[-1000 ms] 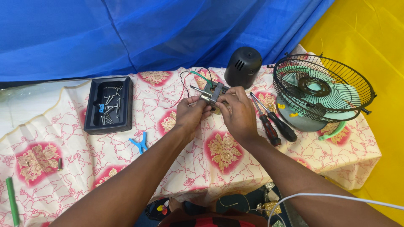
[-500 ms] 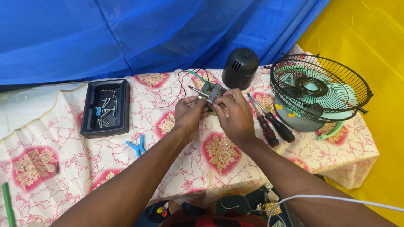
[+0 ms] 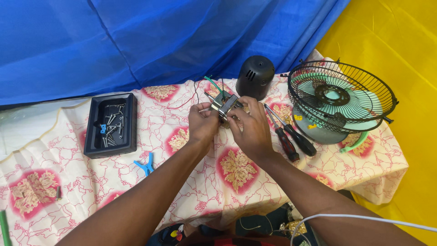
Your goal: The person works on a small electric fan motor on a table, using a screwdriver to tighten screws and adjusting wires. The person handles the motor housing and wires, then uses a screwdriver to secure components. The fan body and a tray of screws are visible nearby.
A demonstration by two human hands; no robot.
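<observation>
Both hands, left hand (image 3: 203,124) and right hand (image 3: 251,130), are pinching closed around the small fan motor (image 3: 225,106), seemingly dense, rigid metal, best gripped by its frame, clear of delicate wires (image 3: 196,89).

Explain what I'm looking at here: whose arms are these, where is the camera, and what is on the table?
The camera sits on a person's head, looking down at their own bare arms. The left hand and right hand together hold a small fan motor with wires attached. On the patterned tablecloth lie a black tray of screws, a blue clip, two screwdrivers, a black motor cover and a fan guard with green blades.
</observation>
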